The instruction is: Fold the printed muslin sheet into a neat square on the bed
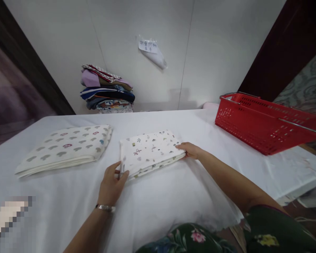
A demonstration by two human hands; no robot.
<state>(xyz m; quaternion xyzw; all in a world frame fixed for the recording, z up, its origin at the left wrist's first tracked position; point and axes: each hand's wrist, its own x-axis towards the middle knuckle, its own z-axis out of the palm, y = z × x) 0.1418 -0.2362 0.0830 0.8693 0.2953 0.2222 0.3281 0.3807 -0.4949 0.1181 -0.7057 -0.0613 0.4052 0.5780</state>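
Observation:
A folded white cloth (150, 149) with small leaf and starfish-like prints lies in the middle of the white-covered table. My left hand (112, 184) grips its near left corner, thumb on top and the other fingers at the side edge, their tips partly hidden. At the right edge, my right hand (190, 150) pinches the folded layers, fingers above and the thumb mostly out of sight below. Left of it, apart from both hands, rests a larger folded white cloth (71, 144) with grey mushroom-like shapes and a few coloured ones.
Against the wall at the back left stands a stack of folded fabrics (107, 93). A red plastic basket (263, 123) with metal handles sits at the right of the table (163, 203). A paper note (149, 46) hangs on the wall. A blurred patch covers something at lower left.

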